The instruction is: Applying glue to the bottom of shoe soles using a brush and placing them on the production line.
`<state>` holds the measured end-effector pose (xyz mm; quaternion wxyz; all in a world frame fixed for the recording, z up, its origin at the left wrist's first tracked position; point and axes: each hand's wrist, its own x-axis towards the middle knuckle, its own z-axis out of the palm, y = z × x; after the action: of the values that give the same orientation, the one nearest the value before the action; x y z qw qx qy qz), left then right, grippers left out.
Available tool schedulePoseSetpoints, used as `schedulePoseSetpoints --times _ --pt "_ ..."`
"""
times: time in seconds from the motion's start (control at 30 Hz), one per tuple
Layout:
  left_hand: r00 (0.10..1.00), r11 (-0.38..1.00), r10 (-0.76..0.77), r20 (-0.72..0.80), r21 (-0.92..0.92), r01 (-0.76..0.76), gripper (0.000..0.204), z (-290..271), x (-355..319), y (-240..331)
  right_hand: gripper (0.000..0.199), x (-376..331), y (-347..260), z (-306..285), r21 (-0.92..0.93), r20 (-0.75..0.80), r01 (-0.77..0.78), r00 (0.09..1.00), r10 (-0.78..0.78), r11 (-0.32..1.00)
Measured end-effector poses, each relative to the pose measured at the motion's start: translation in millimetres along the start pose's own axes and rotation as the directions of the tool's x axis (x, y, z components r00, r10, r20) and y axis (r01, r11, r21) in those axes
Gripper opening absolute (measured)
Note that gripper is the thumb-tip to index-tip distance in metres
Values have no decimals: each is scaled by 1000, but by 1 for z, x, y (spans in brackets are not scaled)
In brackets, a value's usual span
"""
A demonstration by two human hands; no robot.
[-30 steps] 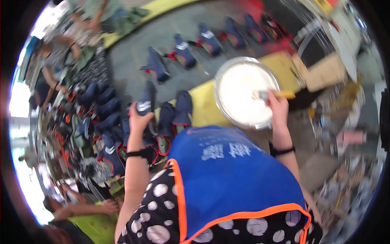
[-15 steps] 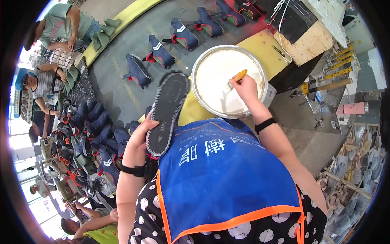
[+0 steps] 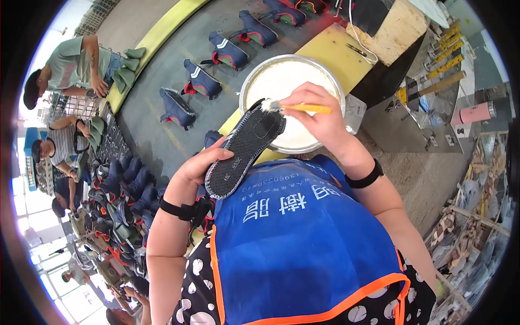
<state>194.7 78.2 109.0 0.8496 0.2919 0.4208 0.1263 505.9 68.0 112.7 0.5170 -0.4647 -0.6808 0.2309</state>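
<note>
The black sole (image 3: 244, 146) hides most fingers of the left hand (image 3: 196, 167), and the upper edge crops a shoe (image 3: 311, 5).

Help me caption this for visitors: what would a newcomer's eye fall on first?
Likely the orange-trimmed blue apron, filling the lower centre. Above it, the left hand holds a black shoe bottom, and the right hand holds a yellow-handled brush against its upper end. Behind the brush sits a metal basin of white substance.

Large white characters (image 3: 281, 205) and smaller print (image 3: 301, 174) are borne by the blue apron (image 3: 303, 246) below the right fingers (image 3: 306, 98), while small pale figures (image 3: 233, 163) are carried by the black sole (image 3: 250, 142) just beside the left fingers (image 3: 216, 155).
</note>
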Motion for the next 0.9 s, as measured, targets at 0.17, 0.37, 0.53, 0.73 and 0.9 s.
schedulePoseSetpoints --times 0.17,0.37,0.53,0.73,0.9 --pt "997 999 -17 82 38 14 71 6 3 6 14 3 -17 8 29 141 230 963 -231 973" --pt "996 997 2 93 -72 5 72 5 -10 -1 12 -2 27 4 78 54 -32 998 28 996" --pt "990 965 -111 -90 -247 86 56 -12 -17 -15 13 -1 -1 11 138 35 -55 998 51 989" --pt "998 986 -57 -25 -158 52 63 -9 -18 -11 12 2 2 29 153 75 43 996 -55 987" --pt "995 992 72 63 -108 -65 80 -16 -22 -14 9 -2 14 20 7 -76 -77 994 78 997"
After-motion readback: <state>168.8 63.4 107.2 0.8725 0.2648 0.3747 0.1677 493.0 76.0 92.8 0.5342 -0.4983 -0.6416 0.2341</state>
